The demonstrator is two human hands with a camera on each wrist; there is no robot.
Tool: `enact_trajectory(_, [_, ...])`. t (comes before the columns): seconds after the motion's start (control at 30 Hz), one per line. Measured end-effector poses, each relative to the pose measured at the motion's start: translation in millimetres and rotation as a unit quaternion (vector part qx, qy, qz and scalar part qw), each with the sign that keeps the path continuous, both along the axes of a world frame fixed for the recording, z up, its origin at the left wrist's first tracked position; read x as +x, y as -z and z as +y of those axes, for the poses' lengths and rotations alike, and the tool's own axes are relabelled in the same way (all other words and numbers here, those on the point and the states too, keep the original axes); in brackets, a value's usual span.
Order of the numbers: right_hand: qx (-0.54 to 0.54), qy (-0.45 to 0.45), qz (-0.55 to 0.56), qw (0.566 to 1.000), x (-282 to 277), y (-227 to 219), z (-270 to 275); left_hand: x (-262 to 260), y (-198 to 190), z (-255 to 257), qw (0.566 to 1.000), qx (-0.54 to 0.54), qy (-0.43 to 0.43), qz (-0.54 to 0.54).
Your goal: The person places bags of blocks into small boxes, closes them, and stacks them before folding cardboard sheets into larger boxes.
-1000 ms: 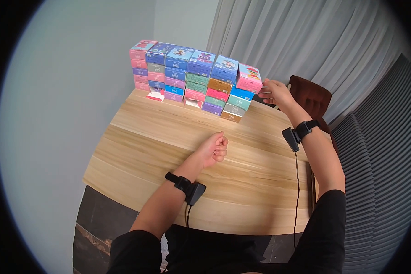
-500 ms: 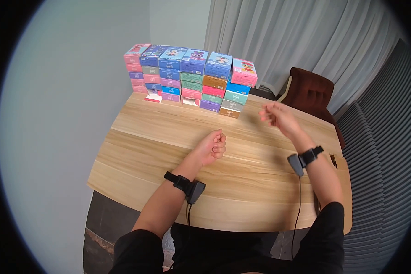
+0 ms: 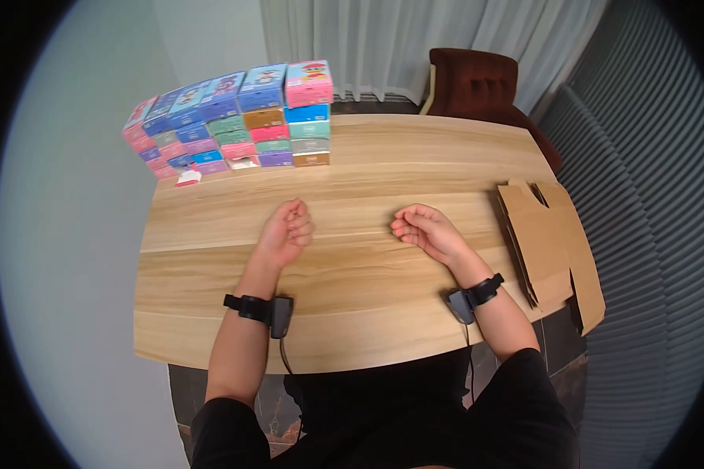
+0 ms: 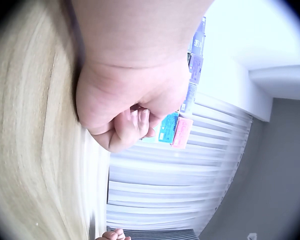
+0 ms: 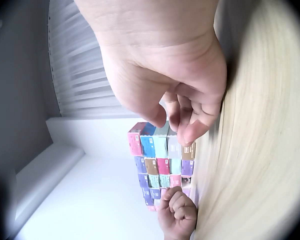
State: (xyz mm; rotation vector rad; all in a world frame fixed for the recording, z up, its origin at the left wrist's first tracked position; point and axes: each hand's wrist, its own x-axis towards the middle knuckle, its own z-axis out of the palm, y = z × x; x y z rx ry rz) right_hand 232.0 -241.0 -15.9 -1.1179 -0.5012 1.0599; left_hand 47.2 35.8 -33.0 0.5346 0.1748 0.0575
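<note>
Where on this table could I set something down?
Bare wood lies between the left hand and right hand, and farther back between the stacked boxes and the flattened cardboard, up to the chair side. The far left is crowded with boxes, the right edge with cardboard.

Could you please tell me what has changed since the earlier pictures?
The right hand has left the pink box atop the rightmost stack and drawn back toward the near side of the table, holding nothing. The head view has turned rightward. The left hand stays curled and empty, and the stacked boxes look unmoved.
</note>
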Motion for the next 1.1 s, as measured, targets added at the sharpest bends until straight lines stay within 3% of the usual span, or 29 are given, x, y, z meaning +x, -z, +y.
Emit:
enact_trajectory(0.37, [-0.012,-0.025,-0.083,0.996,-8.1,0.3,3.0,-0.2,-5.6,-1.0,1.000,-0.014,0.005,-0.007])
enact_trajectory(0.6, [-0.035,-0.027,-0.243,0.969,-15.2,-44.8,-29.3,-0.2,-5.5,-0.7,1.000,-0.024,0.006,-0.003])
enact_trajectory(0.77, [0.036,0.073,-0.237,0.968,-62.4,-98.2,-105.7,-0.4,-6.2,-1.5,1.000,-0.025,0.009,-0.006])
enact_trajectory(0.97, [-0.061,0.230,-0.139,0.961,-91.4,-48.1,-217.3,-0.5,-2.8,0.7,0.999,-0.025,0.014,-0.015])
enact_trajectory(1.1, [-0.106,0.333,-0.089,0.933,-109.3,-27.8,-276.0,0.1,-3.3,-0.7,1.000,-0.022,0.010,-0.020])
